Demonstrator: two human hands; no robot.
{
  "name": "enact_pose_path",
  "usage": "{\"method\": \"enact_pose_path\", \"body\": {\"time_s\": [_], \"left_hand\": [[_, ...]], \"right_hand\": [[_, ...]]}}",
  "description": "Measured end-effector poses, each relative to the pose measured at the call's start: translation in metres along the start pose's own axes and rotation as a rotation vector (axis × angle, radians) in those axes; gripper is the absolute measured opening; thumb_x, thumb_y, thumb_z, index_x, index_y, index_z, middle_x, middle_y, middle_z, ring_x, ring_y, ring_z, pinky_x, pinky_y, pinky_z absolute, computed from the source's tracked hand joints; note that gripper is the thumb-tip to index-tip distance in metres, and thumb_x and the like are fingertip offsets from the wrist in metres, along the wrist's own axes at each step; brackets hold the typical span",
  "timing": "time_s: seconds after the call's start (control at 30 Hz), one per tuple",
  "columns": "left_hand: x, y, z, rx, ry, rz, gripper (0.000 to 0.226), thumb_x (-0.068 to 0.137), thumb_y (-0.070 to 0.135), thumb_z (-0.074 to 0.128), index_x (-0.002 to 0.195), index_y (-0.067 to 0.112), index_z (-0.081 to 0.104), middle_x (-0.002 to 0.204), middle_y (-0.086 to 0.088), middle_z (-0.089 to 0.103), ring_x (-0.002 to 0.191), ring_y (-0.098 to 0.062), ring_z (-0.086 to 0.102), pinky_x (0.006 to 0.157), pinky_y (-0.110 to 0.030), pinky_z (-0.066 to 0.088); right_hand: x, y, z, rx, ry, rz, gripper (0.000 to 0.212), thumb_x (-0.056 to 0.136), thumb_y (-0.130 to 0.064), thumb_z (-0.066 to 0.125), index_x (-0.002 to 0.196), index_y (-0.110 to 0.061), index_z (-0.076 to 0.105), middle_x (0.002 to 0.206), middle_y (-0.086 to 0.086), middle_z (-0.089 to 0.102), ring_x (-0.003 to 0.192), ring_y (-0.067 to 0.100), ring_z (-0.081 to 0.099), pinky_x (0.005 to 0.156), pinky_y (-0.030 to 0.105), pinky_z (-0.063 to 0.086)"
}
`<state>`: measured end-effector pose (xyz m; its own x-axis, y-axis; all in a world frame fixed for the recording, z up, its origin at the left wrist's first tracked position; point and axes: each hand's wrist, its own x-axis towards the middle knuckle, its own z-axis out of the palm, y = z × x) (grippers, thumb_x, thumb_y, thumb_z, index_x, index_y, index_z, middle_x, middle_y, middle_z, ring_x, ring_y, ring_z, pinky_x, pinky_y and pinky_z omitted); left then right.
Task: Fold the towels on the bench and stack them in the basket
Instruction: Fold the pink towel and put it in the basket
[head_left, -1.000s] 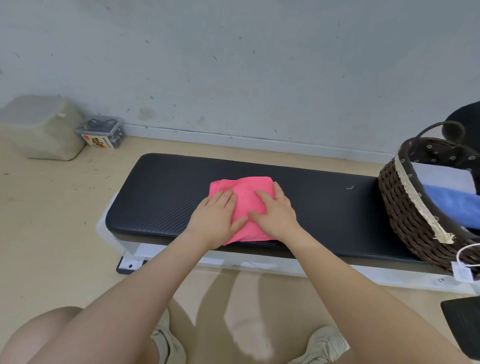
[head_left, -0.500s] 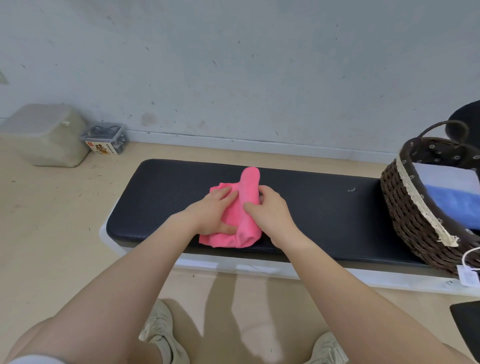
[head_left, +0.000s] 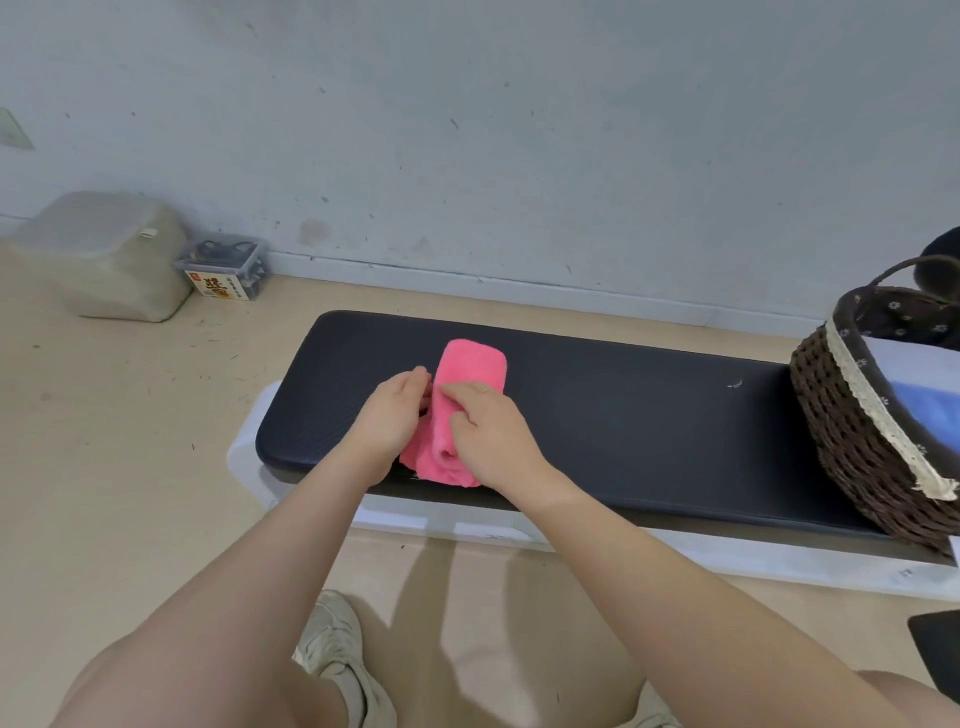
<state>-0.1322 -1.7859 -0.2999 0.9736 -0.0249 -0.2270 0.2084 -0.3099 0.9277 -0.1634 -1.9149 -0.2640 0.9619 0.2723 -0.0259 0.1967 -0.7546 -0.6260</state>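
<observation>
A bright pink terry towel (head_left: 470, 371), folded into a narrow strip, lies on the black padded bench (head_left: 623, 415). The right hand (head_left: 491, 434) curls its fingers over the strip's top, gripping it; the left hand (head_left: 392, 415) pinches its left edge. The dark woven wicker basket (head_left: 852, 436) stands at the bench's right end, well apart, with a blue towel (head_left: 930, 415) inside.

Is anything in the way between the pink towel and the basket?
No. The towel lies on the bench under both hands, and the stretch of bench from there to the basket at its right end is bare. The basket's top is open.
</observation>
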Motion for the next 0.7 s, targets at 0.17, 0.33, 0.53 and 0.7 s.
{"method": "enact_pose_path", "body": {"time_s": [0.17, 0.33, 0.53, 0.7], "left_hand": [[0.002, 0.009, 0.003, 0.030, -0.014, -0.068, 0.036, 0.093, 0.035, 0.049, 0.099, 0.002, 0.060, 0.097, -0.015, 0.065, 0.089, -0.026, 0.060, 0.088, -0.048, 0.048], [0.018, 0.020, 0.005, 0.282, 0.026, -0.144, 0.034, 0.085, 0.026, 0.063, 0.108, 0.002, 0.057, 0.096, -0.011, 0.062, 0.087, -0.023, 0.059, 0.076, -0.036, 0.049], [0.011, 0.033, 0.002, -0.238, -0.155, -0.376, 0.044, 0.081, 0.015, 0.071, 0.118, -0.005, 0.055, 0.113, -0.019, 0.064, 0.103, -0.030, 0.063, 0.084, -0.040, 0.053], [-0.012, 0.047, 0.033, -0.816, -0.174, -0.284, 0.033, 0.092, 0.016, 0.055, 0.123, 0.005, 0.052, 0.120, -0.013, 0.062, 0.110, -0.025, 0.059, 0.088, -0.037, 0.051]], "right_hand": [[-0.003, -0.008, 0.008, -0.333, -0.261, -0.171, 0.043, 0.092, -0.009, 0.038, 0.134, 0.001, 0.041, 0.140, 0.017, 0.041, 0.121, 0.031, 0.041, 0.098, 0.031, 0.029], [-0.006, 0.000, 0.008, -0.163, -0.522, -0.153, 0.069, 0.089, -0.008, 0.042, 0.151, -0.009, 0.010, 0.159, 0.004, 0.006, 0.145, 0.022, 0.009, 0.118, 0.032, 0.015], [-0.014, 0.024, -0.031, 0.515, 0.069, 0.136, 0.024, 0.092, -0.013, 0.053, 0.113, -0.013, 0.065, 0.110, -0.002, 0.065, 0.101, 0.012, 0.060, 0.100, 0.039, 0.046], [-0.027, 0.047, -0.046, 0.792, 0.084, 0.323, 0.086, 0.082, -0.031, 0.070, 0.148, -0.022, 0.015, 0.141, -0.002, 0.041, 0.124, 0.016, 0.048, 0.104, 0.036, 0.043]]}}
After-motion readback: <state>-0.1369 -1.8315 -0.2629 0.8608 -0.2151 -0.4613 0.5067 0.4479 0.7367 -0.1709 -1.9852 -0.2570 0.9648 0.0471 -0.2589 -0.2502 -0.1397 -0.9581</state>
